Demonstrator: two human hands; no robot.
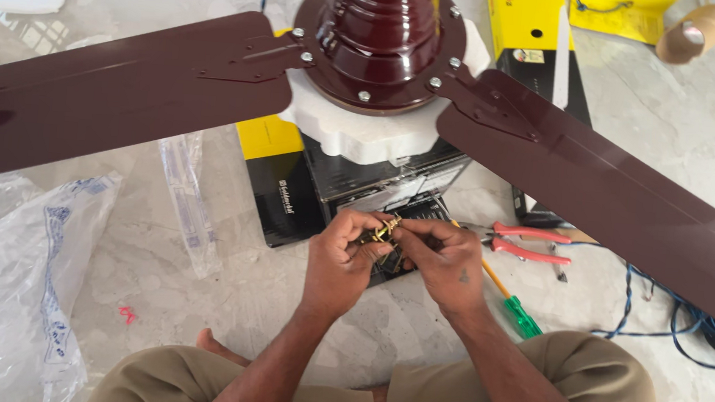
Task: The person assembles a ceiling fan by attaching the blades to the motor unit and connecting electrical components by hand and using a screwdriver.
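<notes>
While pinched, brass fitting [387,228] between left hand [345,255], right hand [446,263] fingertips

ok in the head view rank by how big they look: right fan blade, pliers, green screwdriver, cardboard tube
1. right fan blade, by far
2. pliers
3. cardboard tube and green screwdriver: too close to rank; the tube lies farther off and the hands hide part of the screwdriver.

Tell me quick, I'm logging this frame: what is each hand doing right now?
Left hand: closed, pinching the small brass-coloured metal part.
Right hand: closed, fingers pinched on the same part from the other side.
</notes>
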